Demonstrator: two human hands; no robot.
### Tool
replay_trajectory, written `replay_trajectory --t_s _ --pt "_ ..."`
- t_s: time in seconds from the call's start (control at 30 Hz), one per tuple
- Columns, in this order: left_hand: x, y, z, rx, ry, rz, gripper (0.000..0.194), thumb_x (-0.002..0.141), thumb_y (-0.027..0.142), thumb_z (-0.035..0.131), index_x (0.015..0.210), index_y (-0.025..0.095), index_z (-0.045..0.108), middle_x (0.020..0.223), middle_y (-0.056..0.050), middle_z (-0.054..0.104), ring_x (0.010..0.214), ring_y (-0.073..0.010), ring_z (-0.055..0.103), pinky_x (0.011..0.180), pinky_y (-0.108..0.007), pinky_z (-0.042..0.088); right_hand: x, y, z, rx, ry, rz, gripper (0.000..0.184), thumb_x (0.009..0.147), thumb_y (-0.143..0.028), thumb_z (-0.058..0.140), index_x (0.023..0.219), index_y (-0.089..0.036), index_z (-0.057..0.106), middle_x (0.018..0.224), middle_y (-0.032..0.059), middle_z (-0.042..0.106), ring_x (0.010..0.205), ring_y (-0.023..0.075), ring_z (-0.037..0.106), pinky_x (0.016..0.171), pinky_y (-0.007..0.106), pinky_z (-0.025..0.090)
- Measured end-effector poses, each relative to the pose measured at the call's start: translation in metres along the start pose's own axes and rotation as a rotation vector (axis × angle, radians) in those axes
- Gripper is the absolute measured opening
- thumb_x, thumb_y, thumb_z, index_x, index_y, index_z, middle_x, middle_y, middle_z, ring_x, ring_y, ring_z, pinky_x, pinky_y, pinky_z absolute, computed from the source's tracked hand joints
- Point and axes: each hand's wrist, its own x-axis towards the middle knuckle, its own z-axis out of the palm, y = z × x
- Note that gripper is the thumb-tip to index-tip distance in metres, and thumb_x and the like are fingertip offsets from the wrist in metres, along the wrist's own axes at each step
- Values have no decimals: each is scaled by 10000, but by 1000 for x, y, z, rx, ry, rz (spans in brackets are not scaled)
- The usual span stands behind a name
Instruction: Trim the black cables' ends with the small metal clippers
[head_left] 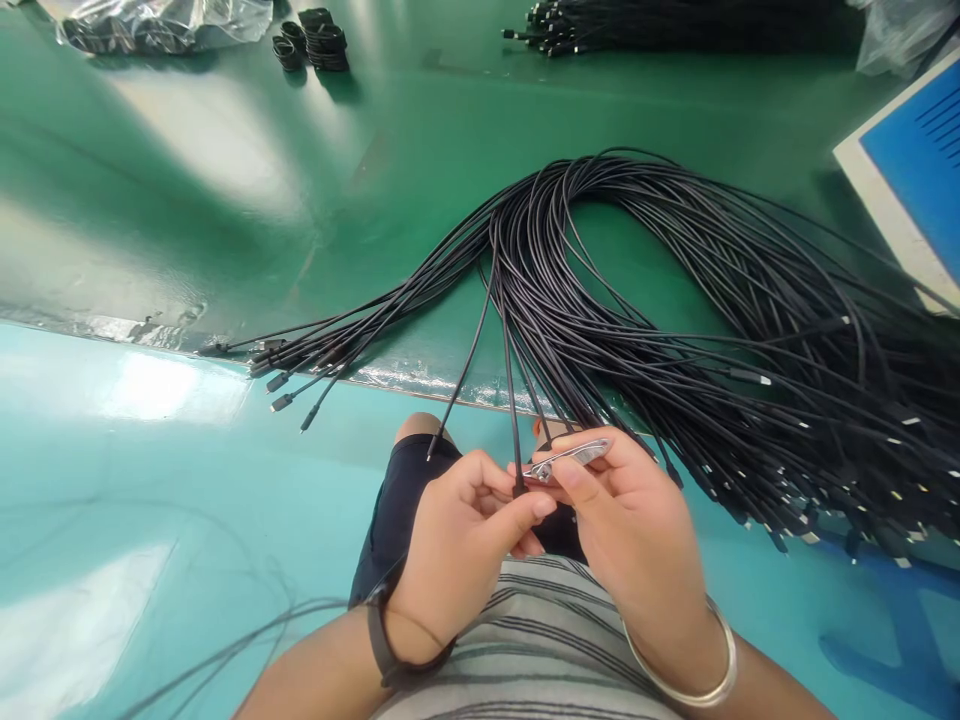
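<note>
Between the thumb and fingers of my left hand (469,535) is the end of one black cable (514,430), which hangs down over the table edge from a large bundle. My right hand (630,530) is closed on a silver nail clipper (574,458). The clipper's jaws are right beside the held cable end; whether they touch it I cannot tell. The connector itself is mostly hidden by my left fingers. Behind both hands the bundle of black cables (555,230) arches across the table, its connector ends spread to the left and right.
The green table (375,200) ends just beyond my hands. Coiled black cables (324,42) and a clear plastic bag (165,25) lie at the back left. Another cable bundle (551,28) is at the back. A blue and white box (911,170) stands at the right.
</note>
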Motion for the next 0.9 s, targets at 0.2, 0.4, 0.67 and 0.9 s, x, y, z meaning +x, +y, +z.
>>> replay_trajectory --t_s 0.2,0.4,0.67,0.9 --pt "-1 -3 -9 377 -19 218 292 731 341 778 605 192 561 513 55 597 468 -95 546 478 -207 415 4 -6 -6 -30 -190 46 64 881 -301 648 925 -256 633 918 20 714 896 188 687 778 300 557" --pt "7 15 -54 511 532 462 139 839 359 662 806 224 669 756 -7 704 725 -165 621 688 -253 475 11 -31 -32 -975 125 -386 117 864 -372 602 892 -265 641 996 76 704 1125 330 580 903 472 470" --pt "19 19 -59 439 117 151 240 869 386 600 947 208 740 974 -77 739 851 -214 672 741 -291 520 20 -45 -47 -1169 582 -672 127 905 -273 600 1021 -242 640 1125 136 683 1139 336 580 1103 601 266" --pt "18 24 -31 133 -164 -22 270 850 297 651 1062 134 687 979 -113 750 802 -177 709 642 -240 547 4 -21 5 -235 58 -225 67 873 -291 670 937 -269 671 1002 30 755 945 213 701 820 346 567"
